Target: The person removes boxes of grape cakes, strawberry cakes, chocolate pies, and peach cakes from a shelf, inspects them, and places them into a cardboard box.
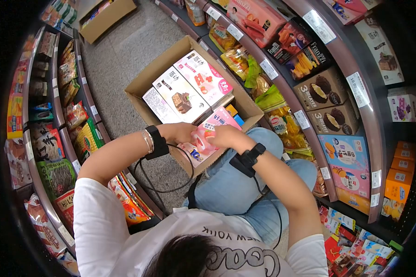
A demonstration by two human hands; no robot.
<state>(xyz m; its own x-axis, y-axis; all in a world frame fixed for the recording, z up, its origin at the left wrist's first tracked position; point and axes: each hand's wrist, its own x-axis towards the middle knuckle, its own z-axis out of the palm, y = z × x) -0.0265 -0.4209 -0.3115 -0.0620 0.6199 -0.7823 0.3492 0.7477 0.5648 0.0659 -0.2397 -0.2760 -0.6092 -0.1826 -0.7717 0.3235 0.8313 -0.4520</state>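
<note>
My left hand [182, 132] has its fingers curled in against a pink snack box [217, 118] with strawberry pictures. On the other side, my right hand [229, 138] pinches at the same box, thumb and fingers bent close to my left fingertips. Parts of the pink box are covered by both hands. It lies at the near end of an open cardboard carton [138, 84]. Farther in the carton are a white box with a chocolate cake picture [176, 102] and a white-and-pink box with strawberries [203, 76].
Shelves of bagged snacks [55, 175] line the left of the aisle. Right of the carton, tiered shelves hold brown cookie boxes [322, 90] and yellow candy bags [282, 127]. Another cardboard carton [106, 21] stands farther up the floor. A black cable [164, 190] hangs from my left wristband.
</note>
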